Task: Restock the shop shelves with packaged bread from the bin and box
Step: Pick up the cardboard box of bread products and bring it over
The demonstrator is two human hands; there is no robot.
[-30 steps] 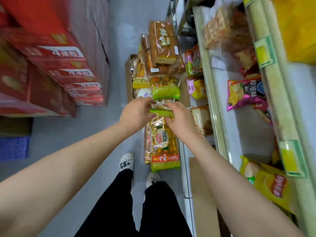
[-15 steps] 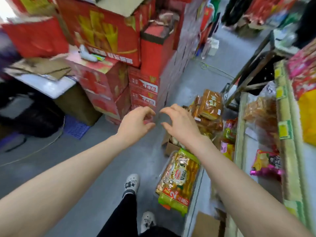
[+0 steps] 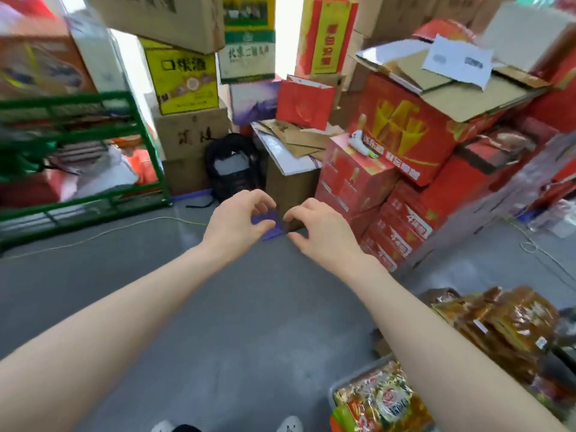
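Note:
My left hand and my right hand are stretched out in front of me above the grey floor, fingers loosely curled, holding nothing. At the lower right, a clear bin holds a yellow-and-green packaged bread, partly hidden by my right forearm. Beyond it, several brown packaged breads are piled up, their box mostly hidden. Both hands are well away from the bread, up and to the left of it.
Red cartons are stacked ahead on the right. Brown and yellow boxes rise at the back, with a black backpack on the floor. A green metal rack stands at the left. A thin cord crosses the floor.
My hands have let go of the yellow-and-green bread pack, which now lies in the bin. My view has swung up and left, away from the shelves toward the stacked cartons.

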